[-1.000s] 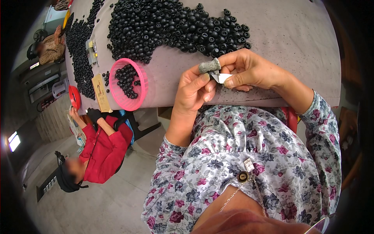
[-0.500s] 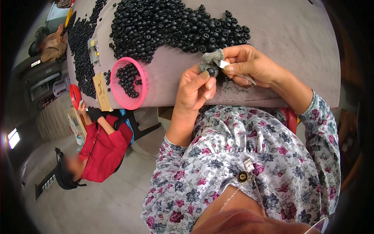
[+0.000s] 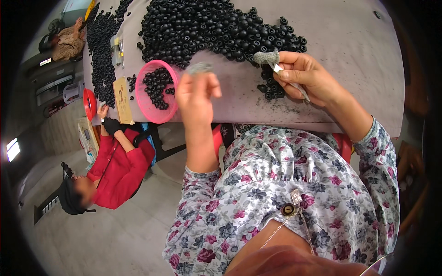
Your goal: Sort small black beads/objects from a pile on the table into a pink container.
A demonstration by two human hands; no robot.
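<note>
1. I count two bare hands over one grey surface, one pink basket, one slim white tool and two grey finger covers; the black, bead-like pieces are too many to count.
2. The right hand is closed, pinching the white tool between thumb and fingers, with a pale pointed end showing below the grip. One grey cover caps a fingertip.
3. The left hand is raised just beside the basket, fingers partly curled and blurred, another grey cover at the tip; I cannot tell whether it holds anything.
4. The black pieces are round and slightly shiny, many showing a ringed hollow at one end. Most lie in a broad heap beyond the hands; a small group lies beside the right hand, near dark crumbs, and more sit inside the basket.
5. Off to the left are two other people, one in a red top, one in brown.
</note>
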